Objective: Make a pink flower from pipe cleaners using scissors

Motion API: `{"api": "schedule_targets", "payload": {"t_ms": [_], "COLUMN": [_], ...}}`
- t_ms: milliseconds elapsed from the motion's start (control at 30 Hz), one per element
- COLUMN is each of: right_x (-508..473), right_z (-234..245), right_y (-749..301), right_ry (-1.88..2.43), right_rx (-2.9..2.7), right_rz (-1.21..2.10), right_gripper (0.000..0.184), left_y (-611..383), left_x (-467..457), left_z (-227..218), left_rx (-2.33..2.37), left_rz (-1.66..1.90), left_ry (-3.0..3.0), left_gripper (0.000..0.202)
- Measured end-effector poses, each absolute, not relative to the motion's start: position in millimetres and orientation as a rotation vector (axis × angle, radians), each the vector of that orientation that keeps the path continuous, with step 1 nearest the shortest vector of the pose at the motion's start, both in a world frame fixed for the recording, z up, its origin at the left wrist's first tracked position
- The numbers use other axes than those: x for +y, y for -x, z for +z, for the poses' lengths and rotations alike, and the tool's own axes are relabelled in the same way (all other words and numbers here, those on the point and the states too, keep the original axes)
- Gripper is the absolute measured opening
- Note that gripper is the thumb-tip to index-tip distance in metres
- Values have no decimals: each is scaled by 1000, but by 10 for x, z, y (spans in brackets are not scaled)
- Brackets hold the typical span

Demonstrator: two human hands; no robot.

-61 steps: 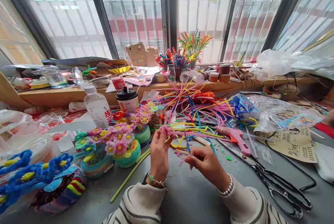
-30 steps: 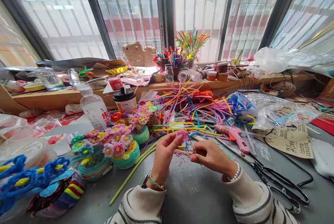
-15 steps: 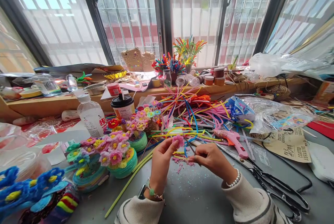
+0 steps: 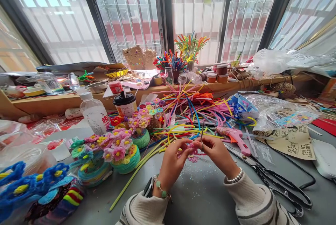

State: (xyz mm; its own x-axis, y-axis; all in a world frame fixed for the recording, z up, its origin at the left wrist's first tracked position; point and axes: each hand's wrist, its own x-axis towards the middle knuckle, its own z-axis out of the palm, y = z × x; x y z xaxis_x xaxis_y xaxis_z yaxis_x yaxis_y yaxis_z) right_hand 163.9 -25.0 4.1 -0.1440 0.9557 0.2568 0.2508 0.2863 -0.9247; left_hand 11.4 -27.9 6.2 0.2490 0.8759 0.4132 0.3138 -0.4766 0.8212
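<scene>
Pink fuzzy piece [image 4: 193, 148] held above a smooth grey tabletop [image 4: 194, 204].
Left hand [image 4: 173, 162] pinches the piece, its soft pile bunched, its full outline hidden. Right hand [image 4: 219, 153] grips a slim dark tool [image 4: 202, 131], pointed end upward; whether it also pinches the piece cannot be told. Fluffy pink scraps [image 4: 193, 159] lie near; plush flowers [image 4: 118, 144] with yellow centres stand at left.

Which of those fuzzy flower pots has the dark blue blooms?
The rainbow-striped pot at the picture's lower left: its large, dark blue flowers have yellow centres, while the other pots carry smaller blooms, many pink.
</scene>
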Motion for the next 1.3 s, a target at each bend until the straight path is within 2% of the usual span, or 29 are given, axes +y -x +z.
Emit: {"api": "schedule_targets", "payload": {"t_ms": [67, 233, 300, 367, 467, 667, 867, 1100, 1300], "right_x": [-249, -219, -213, -220, -258, -328, -294, -380, -413], "right_z": [33, -35, -57, -73, -88, -64, -111, -101, -52], "right_y": [-1636, -1653, -1638, -1596, -1501, -1414, -1416, -1334, -1326], "right_ry": [1134, 1173, 1172, 1142, 1082, 1069, 1112, 1139, 1154], "right_rx": [-1591, -1287, -1120, -1007, -964, -1178, -1372, -1872, -1990], "right_rz": [955, 848, 866, 970, 1173, 1182, 1247, 1061, 1034], "right_gripper": [33, 31, 32, 32, 34, 36, 52, 62, 67], "left_y": [-110, -114, -143, -179, -205, -138, -121, -108, -102], "left_x": [-288, -364, -394, -399, -359, -276, -251, -249, -260], "left_z": [63, 103, 95, 67, 24, 46, 67, 70, 92], "left_rx": [1096, 1123, 1042, 1000, 1046, 958, 851, 810, 843], "left_rz": [1244, 1586, 1421, 1184, 1152, 1289, 1384, 1433, 1449], "left_ry": [-1901, -1969, -2080, -2083, -1769, -1261, -876, -772, -776], "left_gripper": [21, 16, 9, 14, 20, 20, 21, 17, 16]}}
